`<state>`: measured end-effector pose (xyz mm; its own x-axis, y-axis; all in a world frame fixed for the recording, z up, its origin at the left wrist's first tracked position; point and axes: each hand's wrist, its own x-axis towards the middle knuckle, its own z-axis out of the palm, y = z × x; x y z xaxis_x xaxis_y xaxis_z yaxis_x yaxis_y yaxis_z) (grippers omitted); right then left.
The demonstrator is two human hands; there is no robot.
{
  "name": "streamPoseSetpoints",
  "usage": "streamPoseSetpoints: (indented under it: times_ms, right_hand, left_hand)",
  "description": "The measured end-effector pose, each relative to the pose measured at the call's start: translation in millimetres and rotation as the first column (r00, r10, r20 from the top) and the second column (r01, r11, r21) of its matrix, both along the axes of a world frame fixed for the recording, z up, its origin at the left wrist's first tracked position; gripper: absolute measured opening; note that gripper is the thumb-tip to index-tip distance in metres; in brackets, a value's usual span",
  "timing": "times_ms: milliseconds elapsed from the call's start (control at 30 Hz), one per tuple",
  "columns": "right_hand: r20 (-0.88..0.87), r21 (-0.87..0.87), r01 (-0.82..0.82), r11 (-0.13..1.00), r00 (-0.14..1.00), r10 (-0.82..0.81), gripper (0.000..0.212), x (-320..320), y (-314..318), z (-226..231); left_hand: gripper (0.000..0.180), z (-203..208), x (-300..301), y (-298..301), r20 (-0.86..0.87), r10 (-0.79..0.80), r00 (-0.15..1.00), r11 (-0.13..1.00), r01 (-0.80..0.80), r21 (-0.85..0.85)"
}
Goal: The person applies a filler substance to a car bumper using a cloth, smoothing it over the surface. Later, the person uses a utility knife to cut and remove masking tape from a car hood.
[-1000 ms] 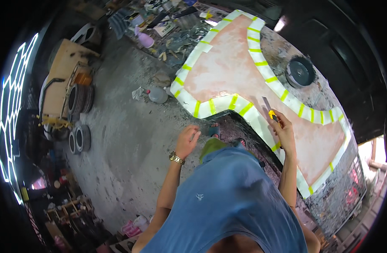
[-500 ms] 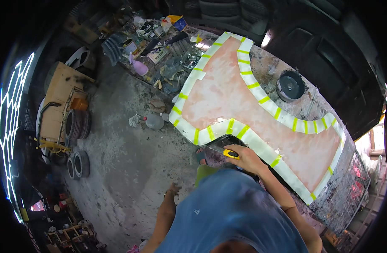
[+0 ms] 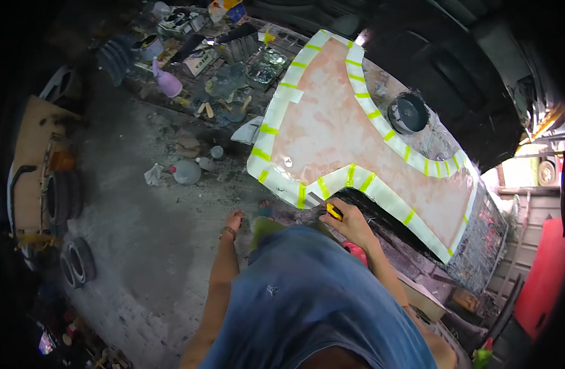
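My right hand [image 3: 348, 221] is closed around a yellow and black utility knife [image 3: 334, 211] with its blade extended. The blade points up and left, over the white border near the panel's notch; whether it touches cannot be told. The large, curved car-body panel [image 3: 322, 117] has a blotchy pink and white surface. White strips edge it, crossed by short pieces of yellow-green tape [image 3: 302, 195]. My left hand [image 3: 234, 220] hangs over the floor to the left of the panel, fingers loosely apart, nothing seen in it. A bracelet circles that wrist.
A dark round tub [image 3: 408, 114] stands on the table beyond the panel's curved cut-out. Far left of it, a cluttered bench holds a pink spray bottle [image 3: 167, 81] and wooden sticks. On the floor lie a clear jug [image 3: 186, 172], a crumpled rag [image 3: 153, 174] and tyres [image 3: 81, 259].
The view has shifted to the right. My right hand has brought the knife closer to the panel, so the blade now overlaps its border. My left hand has moved forward.
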<state>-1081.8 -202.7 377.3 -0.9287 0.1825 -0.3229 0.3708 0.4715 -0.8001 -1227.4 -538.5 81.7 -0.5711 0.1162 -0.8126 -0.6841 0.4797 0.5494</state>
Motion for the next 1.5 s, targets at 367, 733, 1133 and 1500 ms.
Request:
streamPoseSetpoints:
  times_ms: [367, 733, 1133, 1500]
  right_hand:
    - [-0.088, 0.418, 0.15, 0.896, 0.988, -0.124, 0.05, -70, -28, -9]
    - [0.151, 0.657, 0.028, 0.753, 0.974, -0.168, 0.05, -131, -14, -27]
    - [0.186, 0.671, -0.222, 0.707, 0.974, 0.129, 0.061, -145, -70, -28]
    - [0.256, 0.672, -0.357, 0.649, 0.934, 0.249, 0.067, -106, -50, -15]
  left_hand:
    - [0.027, -67, -40, -71, 0.252, 0.001, 0.968, 1.0, -0.004, 0.012]
    - [0.023, -85, -73, -60, 0.147, -0.16, 0.976, 0.987, 0.154, 0.048]
    - [0.026, -81, -83, -50, 0.21, -0.182, 0.961, 0.981, 0.191, -0.025]
    - [0.025, -93, -69, -79, 0.276, 0.069, 0.959, 0.996, -0.081, 0.032]
